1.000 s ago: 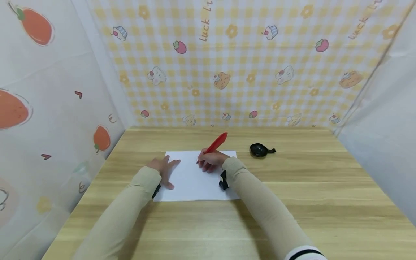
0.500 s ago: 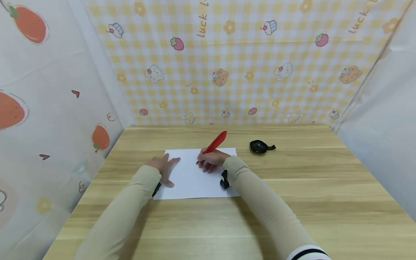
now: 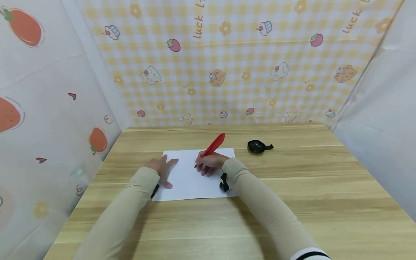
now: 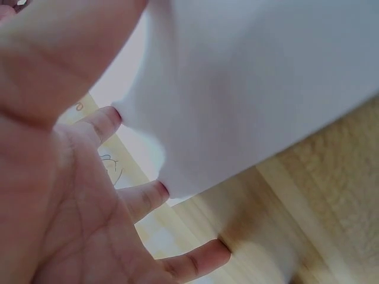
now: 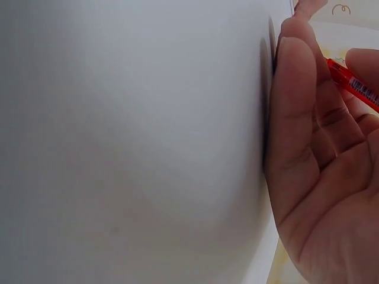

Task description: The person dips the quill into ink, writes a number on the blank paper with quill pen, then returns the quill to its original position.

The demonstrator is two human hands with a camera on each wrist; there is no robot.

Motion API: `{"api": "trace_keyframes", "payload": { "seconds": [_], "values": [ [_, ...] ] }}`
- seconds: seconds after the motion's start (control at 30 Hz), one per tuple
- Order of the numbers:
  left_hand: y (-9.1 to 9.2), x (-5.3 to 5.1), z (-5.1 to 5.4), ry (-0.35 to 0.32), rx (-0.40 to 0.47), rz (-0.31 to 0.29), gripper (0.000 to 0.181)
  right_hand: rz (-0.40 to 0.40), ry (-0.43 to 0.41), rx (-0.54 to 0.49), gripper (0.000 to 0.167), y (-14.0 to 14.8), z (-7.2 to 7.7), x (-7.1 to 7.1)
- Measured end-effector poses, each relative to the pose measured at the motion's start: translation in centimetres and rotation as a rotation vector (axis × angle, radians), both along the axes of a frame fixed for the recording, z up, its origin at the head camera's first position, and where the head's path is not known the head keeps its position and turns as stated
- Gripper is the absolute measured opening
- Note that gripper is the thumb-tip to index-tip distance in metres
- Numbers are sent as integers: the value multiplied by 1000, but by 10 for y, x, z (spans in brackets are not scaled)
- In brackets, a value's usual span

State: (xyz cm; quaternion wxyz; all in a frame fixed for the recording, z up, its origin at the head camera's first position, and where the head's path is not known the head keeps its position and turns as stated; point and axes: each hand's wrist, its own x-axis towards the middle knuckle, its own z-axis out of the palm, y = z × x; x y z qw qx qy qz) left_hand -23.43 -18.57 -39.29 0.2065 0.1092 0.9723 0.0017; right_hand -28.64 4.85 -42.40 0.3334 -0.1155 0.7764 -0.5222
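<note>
A white sheet of paper [image 3: 185, 186] lies on the table in the head view. My left hand [image 3: 161, 171] rests spread on its left side. In the left wrist view, two fingertips [image 4: 159, 188] touch the paper and one reaches past its edge. My right hand [image 3: 210, 163] pinches a red pen [image 3: 217, 143] with a broad, feather-shaped top, tilted up to the right. The pen's tip is at the paper, right of its middle top. A faint line seems to show beside the tip. In the right wrist view, curled fingers lie against the paper, with the red barrel [image 5: 354, 83] behind them.
A small black pan-shaped thing [image 3: 256, 146] with a short handle sits right of the paper, towards the back. The wooden table [image 3: 308, 202] runs back to a yellow checked cloth [image 3: 247, 54]. White cloths hang on the left and right.
My right hand and the pen have moved slightly towards me on the paper. The left hand stays in its place on the sheet. The head view has shifted a little.
</note>
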Motion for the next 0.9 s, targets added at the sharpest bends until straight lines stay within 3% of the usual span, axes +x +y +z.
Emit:
{"api": "trace_keyframes", "payload": {
  "seconds": [0.57,0.9],
  "values": [
    [2,1,5,9,36,14,104,60,-4,8,14,4,3,7],
    [-1,4,2,-2,45,27,103,128,7,11,14,6,2,15]
  ]
}}
